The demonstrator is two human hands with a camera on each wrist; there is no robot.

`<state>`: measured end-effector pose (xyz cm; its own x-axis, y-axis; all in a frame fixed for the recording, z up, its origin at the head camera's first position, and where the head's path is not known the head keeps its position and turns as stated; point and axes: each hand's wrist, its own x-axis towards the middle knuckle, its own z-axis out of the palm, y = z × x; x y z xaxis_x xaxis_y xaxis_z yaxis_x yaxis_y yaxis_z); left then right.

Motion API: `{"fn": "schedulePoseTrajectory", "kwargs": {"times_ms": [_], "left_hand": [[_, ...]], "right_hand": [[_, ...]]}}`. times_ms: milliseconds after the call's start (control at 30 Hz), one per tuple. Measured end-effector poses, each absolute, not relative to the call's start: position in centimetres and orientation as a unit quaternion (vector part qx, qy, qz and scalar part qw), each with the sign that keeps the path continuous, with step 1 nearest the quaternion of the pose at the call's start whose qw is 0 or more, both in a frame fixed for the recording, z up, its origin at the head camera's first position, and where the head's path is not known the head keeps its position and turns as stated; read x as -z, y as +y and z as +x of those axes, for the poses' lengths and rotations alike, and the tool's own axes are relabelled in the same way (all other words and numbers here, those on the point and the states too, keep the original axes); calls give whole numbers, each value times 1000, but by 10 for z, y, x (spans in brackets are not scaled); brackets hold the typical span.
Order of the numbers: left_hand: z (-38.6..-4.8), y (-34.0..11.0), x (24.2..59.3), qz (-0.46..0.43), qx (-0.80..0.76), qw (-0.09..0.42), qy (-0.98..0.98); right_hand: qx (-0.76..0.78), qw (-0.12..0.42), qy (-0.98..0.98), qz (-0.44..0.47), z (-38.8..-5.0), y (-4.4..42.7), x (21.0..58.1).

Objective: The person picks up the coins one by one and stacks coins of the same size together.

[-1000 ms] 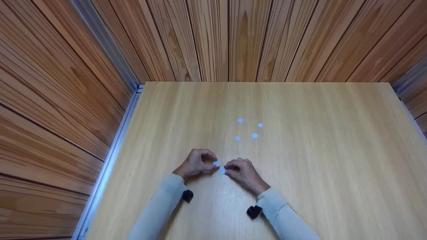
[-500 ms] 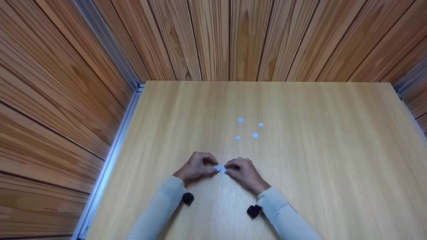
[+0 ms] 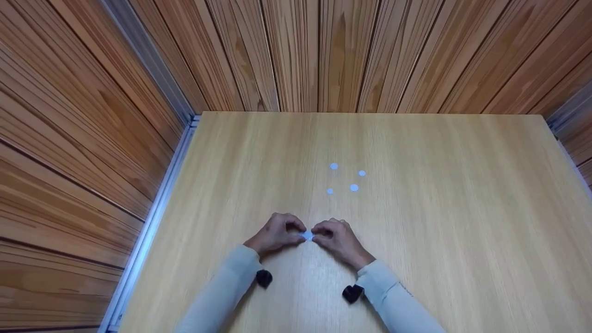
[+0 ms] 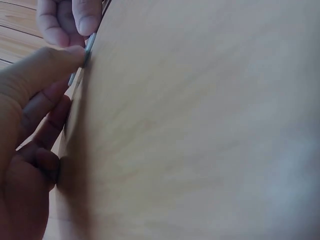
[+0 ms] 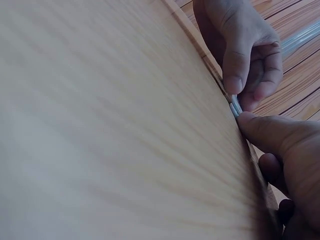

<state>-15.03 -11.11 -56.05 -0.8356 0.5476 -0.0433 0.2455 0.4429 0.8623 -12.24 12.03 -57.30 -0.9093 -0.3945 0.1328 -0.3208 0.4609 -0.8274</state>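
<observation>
Low over the table, my left hand (image 3: 277, 235) pinches a small thin white disc between thumb and forefinger. Facing it, my right hand (image 3: 337, 241) pinches another white disc (image 3: 308, 236) in the same way. From the head, the two discs overlap and look almost like one. Their thin edges (image 5: 235, 107) lie against each other in the right wrist view. In the left wrist view a disc edge (image 4: 89, 46) shows between the two hands' fingertips. The fingers cover much of both discs.
Several white discs lie flat beyond the hands, among them a far left one (image 3: 334, 166) and a near right one (image 3: 354, 188). The wooden table (image 3: 439, 208) meets plank walls at the back and left, with a metal rail (image 3: 152, 222) along its left edge.
My left hand has moved right and slightly toward the body, bringing its disc over or against the right hand's disc. The right hand has stayed nearly still.
</observation>
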Motion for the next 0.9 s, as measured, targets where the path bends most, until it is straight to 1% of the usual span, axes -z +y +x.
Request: {"fn": "schedulePoseTrajectory", "kwargs": {"times_ms": [333,567,900], "left_hand": [[-147,-113,560,237,-478,154,832],[-149,-118,560,216,-467,157,843],[-149,-112,562,220,-459,150,848]], "right_hand": [[479,39,852,-208,-122,120,572],[480,46,854,-195,-122,120,572],[484,48,851,-197,-122,120,573]]}}
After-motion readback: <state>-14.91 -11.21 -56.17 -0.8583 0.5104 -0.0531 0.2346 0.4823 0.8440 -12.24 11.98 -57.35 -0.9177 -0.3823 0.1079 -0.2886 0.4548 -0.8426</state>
